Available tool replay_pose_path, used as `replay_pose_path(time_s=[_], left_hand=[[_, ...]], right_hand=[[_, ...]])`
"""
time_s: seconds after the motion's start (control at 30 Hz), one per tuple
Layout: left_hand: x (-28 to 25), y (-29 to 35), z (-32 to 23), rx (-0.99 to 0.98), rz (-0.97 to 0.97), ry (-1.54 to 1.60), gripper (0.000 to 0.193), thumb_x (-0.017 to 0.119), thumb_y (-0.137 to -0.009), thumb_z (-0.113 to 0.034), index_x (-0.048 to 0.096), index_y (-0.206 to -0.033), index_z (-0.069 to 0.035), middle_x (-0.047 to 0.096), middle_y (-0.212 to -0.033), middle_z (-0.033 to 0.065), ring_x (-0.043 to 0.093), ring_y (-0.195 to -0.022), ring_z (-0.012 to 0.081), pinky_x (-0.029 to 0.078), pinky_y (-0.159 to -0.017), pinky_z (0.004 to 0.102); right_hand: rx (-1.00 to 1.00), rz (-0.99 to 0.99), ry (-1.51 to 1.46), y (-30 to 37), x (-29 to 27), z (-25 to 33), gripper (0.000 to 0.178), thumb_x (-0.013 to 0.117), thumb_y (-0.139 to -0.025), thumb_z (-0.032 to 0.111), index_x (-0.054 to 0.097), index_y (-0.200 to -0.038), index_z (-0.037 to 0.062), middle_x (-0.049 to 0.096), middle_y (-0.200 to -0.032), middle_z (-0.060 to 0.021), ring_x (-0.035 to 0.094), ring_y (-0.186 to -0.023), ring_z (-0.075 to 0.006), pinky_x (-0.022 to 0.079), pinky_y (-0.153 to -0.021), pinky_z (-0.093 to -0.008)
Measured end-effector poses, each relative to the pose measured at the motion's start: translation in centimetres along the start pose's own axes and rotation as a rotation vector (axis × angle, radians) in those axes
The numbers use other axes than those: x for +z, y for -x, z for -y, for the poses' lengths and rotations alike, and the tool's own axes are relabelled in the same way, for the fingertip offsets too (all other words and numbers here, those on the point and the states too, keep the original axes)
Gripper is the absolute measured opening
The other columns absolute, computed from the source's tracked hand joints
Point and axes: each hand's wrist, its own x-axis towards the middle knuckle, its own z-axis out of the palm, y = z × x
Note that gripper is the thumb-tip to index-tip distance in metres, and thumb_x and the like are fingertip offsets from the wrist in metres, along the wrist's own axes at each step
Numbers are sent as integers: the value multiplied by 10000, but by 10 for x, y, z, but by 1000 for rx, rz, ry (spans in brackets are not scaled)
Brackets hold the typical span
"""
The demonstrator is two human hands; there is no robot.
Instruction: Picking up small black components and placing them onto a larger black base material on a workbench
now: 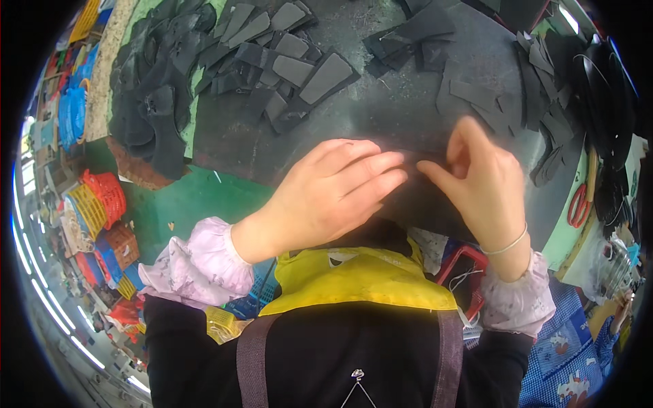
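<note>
My left hand (333,190) lies flat, fingers together, pressing a dark piece of material (422,197) onto the black work surface (381,109). My right hand (479,180) is just to its right, fingertips pinching the same dark piece at its edge; a thin bracelet circles that wrist. The two hands nearly touch at the fingertips. The piece is black on a black surface, so its outline is hard to tell.
Piles of cut black and grey pieces (286,61) lie at the back, more at the right (537,102) and a dark heap at the left (149,102). Red-handled scissors (578,204) rest at the right edge. Coloured baskets (102,204) stand on the floor left.
</note>
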Motion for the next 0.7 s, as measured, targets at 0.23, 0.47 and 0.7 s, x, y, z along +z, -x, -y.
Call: replay_pose_path(time_s=[0.23, 0.47, 0.7], left_hand=[[-4, -24, 2, -232, -125, -107, 324, 814, -772, -170, 692, -1071, -142, 596, -1173, 67, 525, -1165, 324, 416, -976, 454], [-54, -8, 73, -477, -331, -576, 128, 767, -889, -213, 707, -945, -115, 609, -1165, 67, 519, -1146, 311, 388, -997, 429], [-19, -86, 56, -260, -356, -284, 352, 768, -885, -332, 689, -1149, -114, 642, -1102, 102, 595, -1109, 311, 457, -968, 435]], right_hand=[[-238, -17, -196, -1, 0, -5, 224, 796, -790, 37, 620, -927, 57, 630, -795, -61, 642, -674, -183, 507, -618, -320], [-178, -487, -46, -36, -20, -41, 215, 784, -797, -6, 687, -983, 42, 618, -880, -36, 579, -670, -121, 485, -615, -273], [-193, -455, -69, -31, -15, -49, 175, 760, -802, -51, 652, -921, 17, 624, -901, -41, 620, -765, -124, 521, -662, -262]])
